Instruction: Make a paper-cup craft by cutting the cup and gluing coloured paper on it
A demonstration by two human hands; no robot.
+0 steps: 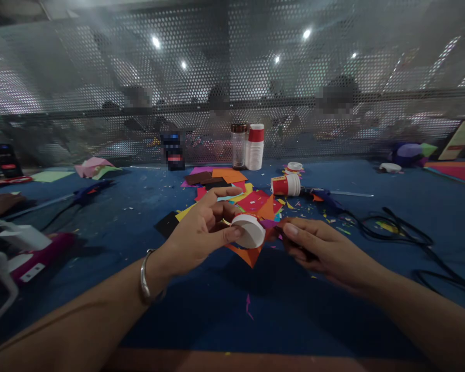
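Observation:
My left hand (pixel 201 232) grips a short white round piece (pixel 248 231), which looks like a cut-off paper cup end, between thumb and fingers. Pointed orange paper pieces (pixel 251 257) stick out around it, and a red-orange edge shows behind its rim. Close by on the right, my right hand (pixel 310 240) is closed in a pinch on a small purple paper piece (pixel 270 223) at the white piece's side. Whether the purple paper is fixed to the white piece I cannot tell. Behind my hands lies a pile of coloured paper (pixel 256 200).
A red-and-white paper cup (pixel 284 185) lies on its side near a glue gun (pixel 323 199) with a looping black cable. Stacked cups (pixel 255 150) and a clear bottle (pixel 238 147) stand before the perforated screen. On the left are another glue gun (pixel 87 192) and a purple power strip (pixel 42 258).

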